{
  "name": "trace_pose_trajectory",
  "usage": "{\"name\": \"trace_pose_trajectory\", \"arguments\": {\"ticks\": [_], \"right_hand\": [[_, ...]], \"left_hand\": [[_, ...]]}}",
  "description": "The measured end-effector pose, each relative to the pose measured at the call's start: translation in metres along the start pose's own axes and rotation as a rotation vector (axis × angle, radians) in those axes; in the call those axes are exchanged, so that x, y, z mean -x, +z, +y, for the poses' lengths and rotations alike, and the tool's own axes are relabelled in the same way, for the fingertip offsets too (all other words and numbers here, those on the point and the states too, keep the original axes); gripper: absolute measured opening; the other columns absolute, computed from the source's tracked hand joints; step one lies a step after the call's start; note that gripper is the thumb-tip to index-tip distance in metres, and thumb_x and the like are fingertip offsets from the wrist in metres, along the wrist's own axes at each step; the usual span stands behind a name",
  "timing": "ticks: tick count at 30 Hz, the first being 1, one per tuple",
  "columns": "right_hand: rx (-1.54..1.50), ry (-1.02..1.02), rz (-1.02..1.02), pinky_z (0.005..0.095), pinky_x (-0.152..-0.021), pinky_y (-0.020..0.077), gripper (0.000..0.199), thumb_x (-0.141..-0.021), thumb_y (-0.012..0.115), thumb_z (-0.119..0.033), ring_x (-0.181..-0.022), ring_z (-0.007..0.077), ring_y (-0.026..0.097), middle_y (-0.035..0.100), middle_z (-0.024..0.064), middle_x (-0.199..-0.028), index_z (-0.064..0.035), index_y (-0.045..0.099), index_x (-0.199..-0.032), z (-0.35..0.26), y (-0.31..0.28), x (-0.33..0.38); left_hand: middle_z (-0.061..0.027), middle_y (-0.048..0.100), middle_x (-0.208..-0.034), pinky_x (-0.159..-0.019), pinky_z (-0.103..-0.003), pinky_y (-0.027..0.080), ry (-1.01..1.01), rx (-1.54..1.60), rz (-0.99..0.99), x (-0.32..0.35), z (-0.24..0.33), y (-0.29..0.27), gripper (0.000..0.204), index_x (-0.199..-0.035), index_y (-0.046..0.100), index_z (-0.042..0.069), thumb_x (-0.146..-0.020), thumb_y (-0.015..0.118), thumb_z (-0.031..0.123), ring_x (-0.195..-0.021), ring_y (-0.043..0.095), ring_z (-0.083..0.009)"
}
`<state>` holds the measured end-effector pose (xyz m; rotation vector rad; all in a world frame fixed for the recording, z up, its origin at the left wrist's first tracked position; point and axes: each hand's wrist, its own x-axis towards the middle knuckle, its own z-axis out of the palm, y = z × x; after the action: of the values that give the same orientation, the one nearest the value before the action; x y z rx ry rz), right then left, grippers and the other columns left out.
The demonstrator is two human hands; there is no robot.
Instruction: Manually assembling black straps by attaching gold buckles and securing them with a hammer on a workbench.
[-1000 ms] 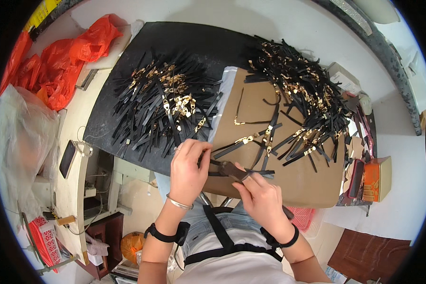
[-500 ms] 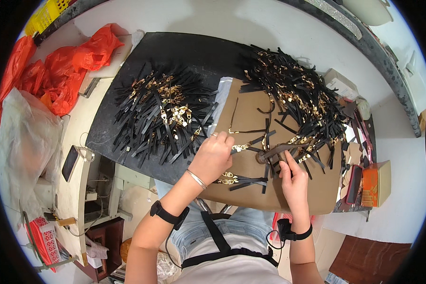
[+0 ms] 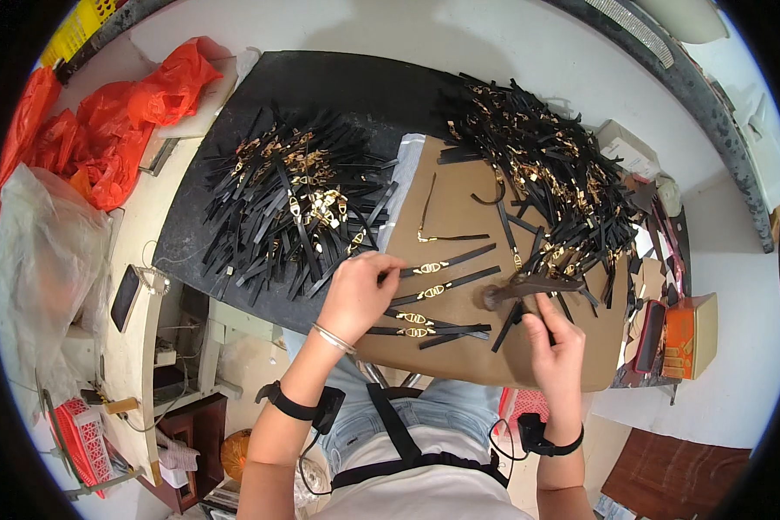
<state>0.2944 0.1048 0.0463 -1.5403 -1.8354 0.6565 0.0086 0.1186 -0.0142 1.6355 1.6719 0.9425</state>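
From the head camera looking down, your left hand rests on a brown board, fingertips pinching the end of a black strap with a gold buckle that lies flat across the board. Three more such straps lie just below it, side by side. Your right hand is closed around the handle of a small dark hammer, its head resting on the board just right of the straps. Left of the board, a large heap of black buckled straps covers a black mat; another heap spreads over the board's upper right. Orange plastic bags sit far left.
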Motion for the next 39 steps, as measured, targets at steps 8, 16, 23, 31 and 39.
{"name": "trace_pose_trajectory", "arguments": {"ticks": [8, 16, 23, 31, 39], "right_hand": [[0.17, -0.245, -0.027, 0.0404, -0.054, 0.0509, 0.023, -0.09, 0.072, -0.014, -0.062, 0.0338, 0.065, 0.065, 0.0136, -0.079, -0.0018, 0.07, -0.109, -0.015, 0.054, -0.017], [0.254, -0.34, -0.108, 0.041, -0.054, 0.0527, 0.027, -0.091, 0.071, -0.019, -0.061, 0.0345, 0.066, 0.064, 0.0142, -0.077, -0.005, 0.071, -0.114, -0.035, 0.06, -0.012], [0.119, -0.215, 0.079, 0.042, -0.058, 0.0505, 0.032, -0.093, 0.069, -0.017, -0.066, 0.0354, 0.065, 0.064, 0.0173, -0.076, -0.0034, 0.068, -0.122, -0.009, 0.071, -0.044], [0.232, -0.36, -0.033, 0.0404, -0.055, 0.0508, 0.031, -0.09, 0.073, -0.019, -0.061, 0.0325, 0.065, 0.063, 0.0124, -0.075, -0.0084, 0.071, -0.119, -0.036, 0.081, -0.033], [-0.298, 0.147, 0.119, 0.0246, -0.063, 0.0505, 0.039, -0.095, 0.068, -0.008, -0.071, 0.0077, 0.061, 0.072, 0.0067, -0.089, 0.0032, 0.063, -0.131, 0.017, 0.002, 0.005]], "left_hand": [[-0.0111, 0.075, -0.083, -0.076, -0.03, 0.056, -0.193, 0.096, 0.072, -0.001, 0.002, 0.004, 0.014, -0.093, 0.073, 0.0, -0.088, 0.071, 0.012, -0.076, 0.072, -0.0191], [-0.0124, 0.075, -0.084, -0.076, -0.031, 0.057, -0.176, 0.078, 0.053, 0.0, 0.0, 0.004, 0.015, -0.093, 0.073, -0.001, -0.087, 0.07, 0.013, -0.077, 0.073, -0.0212], [-0.0133, 0.074, -0.082, -0.073, -0.031, 0.057, -0.155, 0.071, 0.07, -0.001, 0.002, 0.008, 0.013, -0.093, 0.073, -0.001, -0.086, 0.07, 0.011, -0.075, 0.073, -0.0228], [-0.014, 0.073, -0.081, -0.071, -0.033, 0.056, -0.089, 0.018, 0.11, 0.001, 0.002, 0.009, 0.011, -0.091, 0.072, -0.001, -0.086, 0.07, 0.009, -0.075, 0.072, -0.025], [-0.0123, 0.063, -0.127, -0.098, -0.041, 0.043, 0.027, -0.449, -0.077, 0.015, 0.023, 0.0, 0.037, -0.107, 0.07, 0.007, -0.075, 0.082, 0.022, -0.12, 0.057, -0.0293]]}}
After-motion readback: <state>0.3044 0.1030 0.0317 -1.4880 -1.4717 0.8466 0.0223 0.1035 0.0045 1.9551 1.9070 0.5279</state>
